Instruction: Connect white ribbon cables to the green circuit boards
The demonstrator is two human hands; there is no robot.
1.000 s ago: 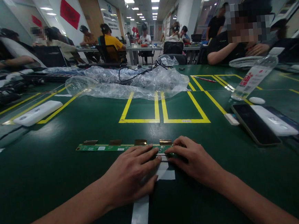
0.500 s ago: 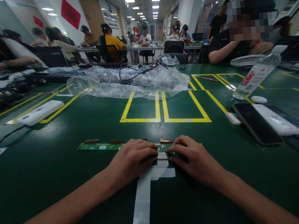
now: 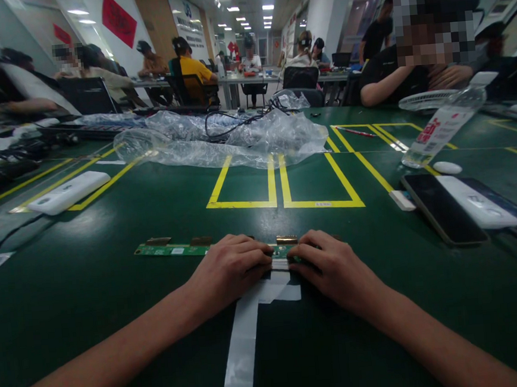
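Note:
A long narrow green circuit board (image 3: 173,249) with brass tabs lies across the green table (image 3: 90,278) just ahead of me. A white flat ribbon cable (image 3: 245,337) with a blue end runs from the board's middle toward me. My left hand (image 3: 229,270) rests curled on the board, fingertips pressed at the cable's connector. My right hand (image 3: 333,268) is curled opposite it, fingertips pinching the same joint. What lies under the fingertips is hidden.
Crumpled clear plastic (image 3: 236,138) with a black cable lies behind the yellow taped boxes (image 3: 281,203). A white device (image 3: 68,192) sits left. A dark phone (image 3: 438,206), a white device (image 3: 478,200) and a tilted bottle (image 3: 443,122) are right. A person's arm (image 3: 389,91) rests on the far edge.
My left hand went from lying flat over the cable to a curled grip at the connector, which uncovered the ribbon. The right hand stayed in place.

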